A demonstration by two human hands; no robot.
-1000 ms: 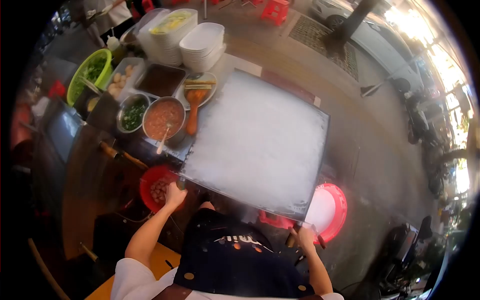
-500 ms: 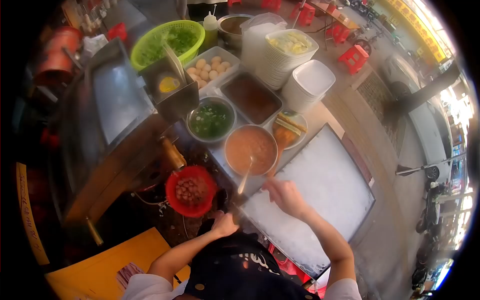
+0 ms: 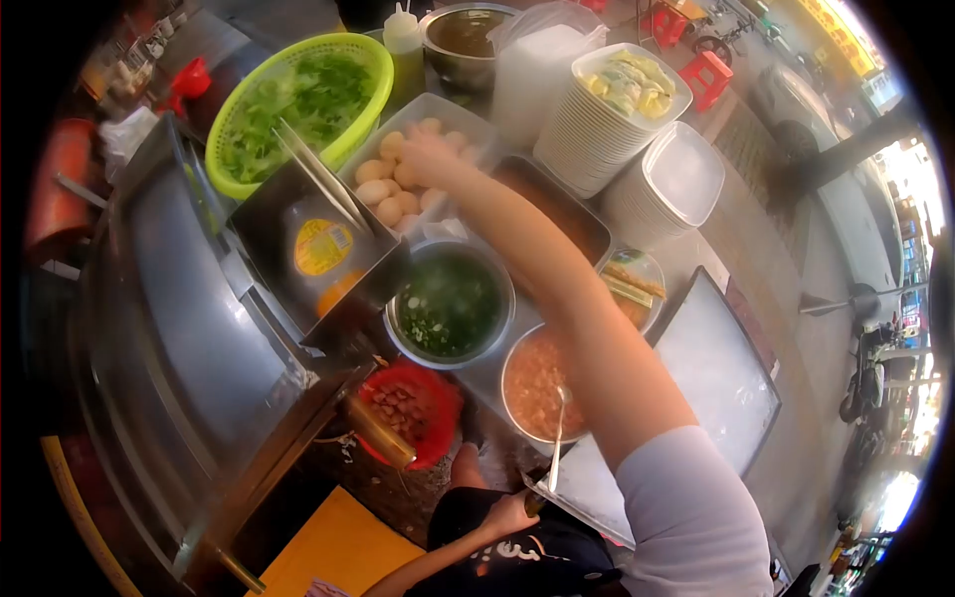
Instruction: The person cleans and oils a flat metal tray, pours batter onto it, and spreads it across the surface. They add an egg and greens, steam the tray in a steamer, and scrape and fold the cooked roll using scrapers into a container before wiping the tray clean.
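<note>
Setting: open air, street side. Grey-brown paving [image 3: 741, 224] extended to the right of the desk [image 3: 686, 251]. A red stool [image 3: 708, 72] stood upper right, near a bicycle [image 3: 721, 43]. A dark tree trunk [image 3: 846, 151] overlapped a pale car [image 3: 871, 224]. Blurred two-wheelers [image 3: 865, 383] lined the right side. Yellow signage [image 3: 834, 22] showed at top right; strong white glare [image 3: 923, 164] washed the right margin.

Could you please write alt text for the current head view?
A person's right hand reaches among eggs in a tub, while the left hand holds the handle of a flat, white-topped tray. Nearby are a green basket of leafy greens and stacked white containers.
</note>
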